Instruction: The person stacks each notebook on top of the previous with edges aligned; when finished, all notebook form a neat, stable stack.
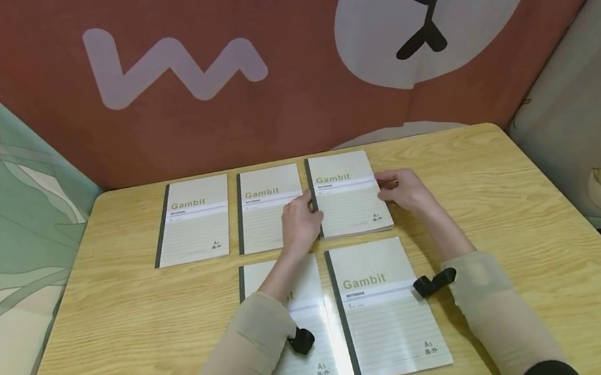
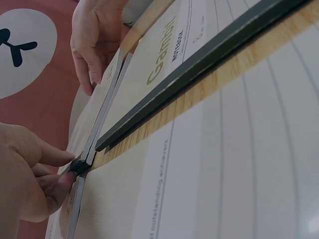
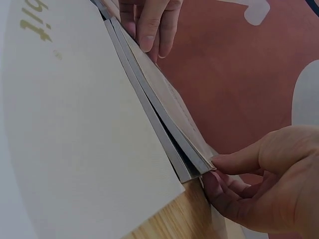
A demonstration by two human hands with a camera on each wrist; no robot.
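A pale A5 notebook (image 1: pixel 347 206) with a dark spine and "Gambit" on its cover lies at the right end of the back row. My left hand (image 1: pixel 299 221) pinches its spine side, thumb and fingertips at the dark strip in the left wrist view. On the opposite edge, my right hand (image 1: pixel 405 188) grips it with the thumb on top and fingers beneath, as the right wrist view shows. Under my left wrist is the middle back notebook (image 1: pixel 260 234), partly covered. My left forearm crosses the front left notebook (image 1: pixel 302 373), hiding part of its title.
Another matching notebook (image 1: pixel 194 232) lies at the back left. The front right notebook (image 1: pixel 390 331) sits just below the held one, close to my right sleeve. All are on a wooden table (image 1: pixel 113 351) that meets a reddish-brown patterned backdrop (image 1: pixel 208 136).
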